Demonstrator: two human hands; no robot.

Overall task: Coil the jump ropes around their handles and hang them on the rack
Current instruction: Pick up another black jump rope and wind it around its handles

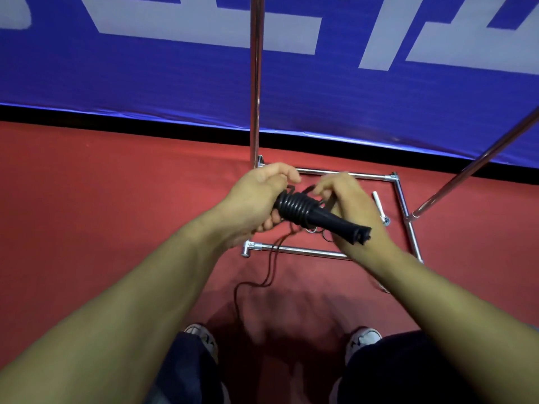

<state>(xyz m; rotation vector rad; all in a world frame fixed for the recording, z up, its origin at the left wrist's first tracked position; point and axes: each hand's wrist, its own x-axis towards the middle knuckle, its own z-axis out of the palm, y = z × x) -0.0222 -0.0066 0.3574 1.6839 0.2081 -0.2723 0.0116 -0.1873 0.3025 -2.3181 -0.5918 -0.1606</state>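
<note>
Rack (255,83) stood upper centre of frame, its base frame on the red floor behind my hands. Handles (315,215) sat mid-frame, long axis running upper left to lower right, butt end pointing lower right. My left hand (256,199) gripped the coiled end; right hand (347,199) pinched the rope (269,266), whose loose tail hung down toward the floor at lower centre.

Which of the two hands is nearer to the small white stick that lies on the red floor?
Right. The right hand is just left of the white stick in the picture, nearly beside it. The left hand is farther left, beyond the coiled handles.
</note>
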